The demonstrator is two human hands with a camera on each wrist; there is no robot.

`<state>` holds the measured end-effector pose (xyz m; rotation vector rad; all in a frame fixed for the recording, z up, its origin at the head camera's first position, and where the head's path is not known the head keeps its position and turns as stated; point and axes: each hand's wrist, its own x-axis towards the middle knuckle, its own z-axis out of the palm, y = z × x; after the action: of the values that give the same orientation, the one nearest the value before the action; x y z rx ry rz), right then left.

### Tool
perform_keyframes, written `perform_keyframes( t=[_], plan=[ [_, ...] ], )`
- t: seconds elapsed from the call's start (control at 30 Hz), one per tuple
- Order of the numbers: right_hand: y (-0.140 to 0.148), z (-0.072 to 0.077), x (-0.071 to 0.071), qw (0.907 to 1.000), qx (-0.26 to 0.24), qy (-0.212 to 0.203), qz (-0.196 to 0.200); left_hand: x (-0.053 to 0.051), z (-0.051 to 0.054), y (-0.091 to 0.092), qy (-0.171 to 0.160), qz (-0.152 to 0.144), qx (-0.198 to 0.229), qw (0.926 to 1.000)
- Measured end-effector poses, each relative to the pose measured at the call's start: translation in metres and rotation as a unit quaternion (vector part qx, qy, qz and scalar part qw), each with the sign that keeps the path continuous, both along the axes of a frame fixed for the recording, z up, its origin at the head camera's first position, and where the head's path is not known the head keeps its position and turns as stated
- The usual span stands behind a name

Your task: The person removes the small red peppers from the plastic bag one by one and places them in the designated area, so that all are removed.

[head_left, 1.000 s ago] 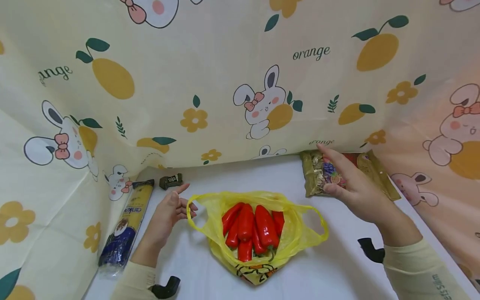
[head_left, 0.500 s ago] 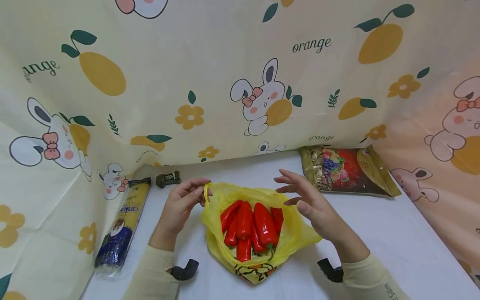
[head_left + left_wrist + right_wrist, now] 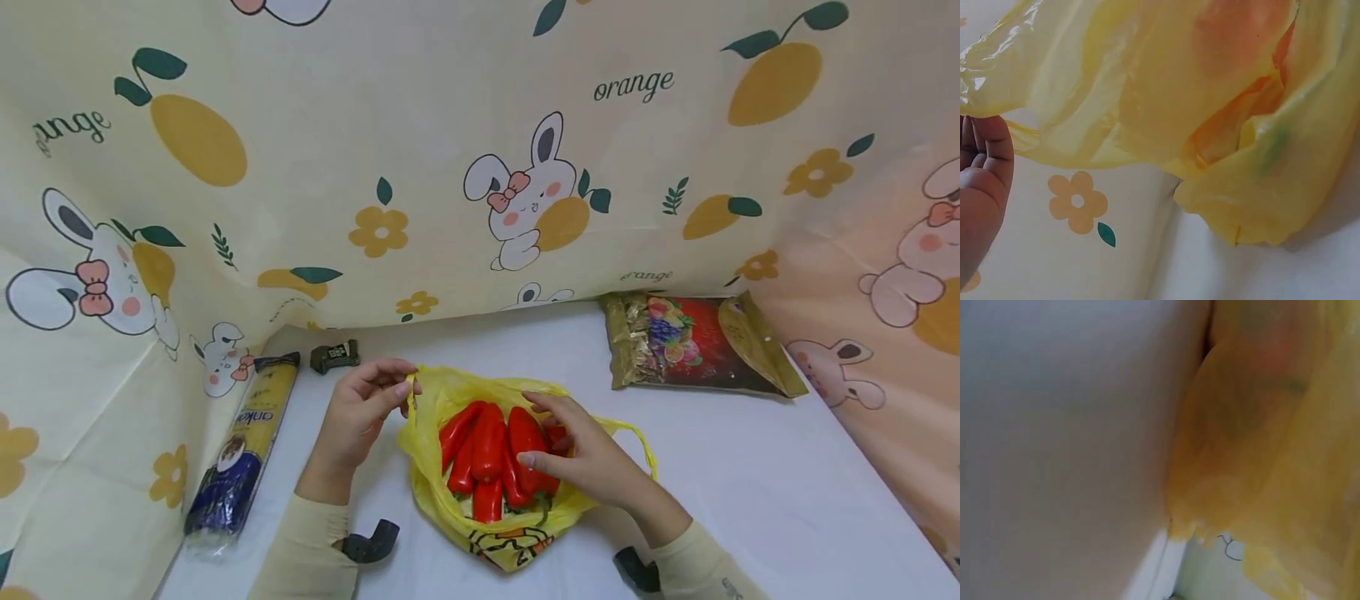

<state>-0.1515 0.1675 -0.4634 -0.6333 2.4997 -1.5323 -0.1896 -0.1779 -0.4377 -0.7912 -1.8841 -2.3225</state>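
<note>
A yellow plastic bag stands with its mouth wide, several red peppers inside. My left hand pinches the bag's left handle between thumb and fingers; in the left wrist view the curled fingers of that hand are at the edge of the yellow plastic. Over the right side of the bag's mouth, my right hand has its fingers spread above the peppers, and whether they touch a pepper I cannot tell. The right wrist view shows blurred yellow plastic and no fingers.
A long yellow and blue packet lies at the left, with a small dark wrapped piece near it. At the back right lies a gold and red bag. Patterned cloth rises behind the white table surface.
My left hand has moved right and taken hold of the bag's left handle, raising it. My right hand has come from over the gold and red bag, leftward and down to the peppers.
</note>
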Motion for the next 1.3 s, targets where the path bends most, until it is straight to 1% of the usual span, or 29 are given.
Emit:
perform_keyframes(
  t=[0.17,0.27,0.33,0.47,0.57,0.63,0.77,0.9,1.07,1.23,1.3],
  plan=[
    [-0.002,-0.006,0.000,0.9994,0.033,-0.009,-0.004,0.000,0.001,-0.001,0.008,-0.001,0.000,1.0000],
    [-0.005,-0.009,0.000,0.9971,0.075,-0.010,0.005,0.000,0.001,-0.002,0.012,-0.004,0.002,0.9999],
    [-0.007,-0.009,0.000,0.9932,0.116,0.001,0.013,0.000,0.001,-0.003,0.014,-0.006,0.002,0.9999],
    [-0.015,-0.005,0.001,0.9816,0.188,0.022,0.028,0.000,0.001,-0.004,0.015,-0.007,0.002,0.9999],
    [-0.022,0.001,0.002,0.9769,0.211,0.024,0.025,0.001,0.001,-0.004,0.013,-0.005,0.006,0.9999],
    [-0.024,0.004,0.002,0.9769,0.212,0.017,0.023,0.001,0.001,-0.005,0.010,-0.003,0.009,0.9999],
    [-0.023,0.013,0.002,0.9809,0.192,-0.014,0.029,0.003,0.002,-0.006,0.001,0.005,0.004,1.0000],
    [-0.014,0.026,0.000,0.9860,0.150,-0.054,0.047,0.004,0.004,-0.006,-0.006,0.016,-0.004,0.9998],
    [0.001,0.039,0.001,0.9900,0.092,-0.094,0.051,0.004,0.006,-0.006,-0.012,0.025,-0.008,0.9996],
    [0.017,0.047,0.002,0.9890,0.021,-0.133,0.062,0.004,0.005,-0.006,-0.012,0.024,-0.007,0.9996],
    [0.024,0.048,0.004,0.9878,-0.003,-0.140,0.069,0.004,0.005,-0.006,-0.010,0.022,-0.006,0.9997]
  ],
)
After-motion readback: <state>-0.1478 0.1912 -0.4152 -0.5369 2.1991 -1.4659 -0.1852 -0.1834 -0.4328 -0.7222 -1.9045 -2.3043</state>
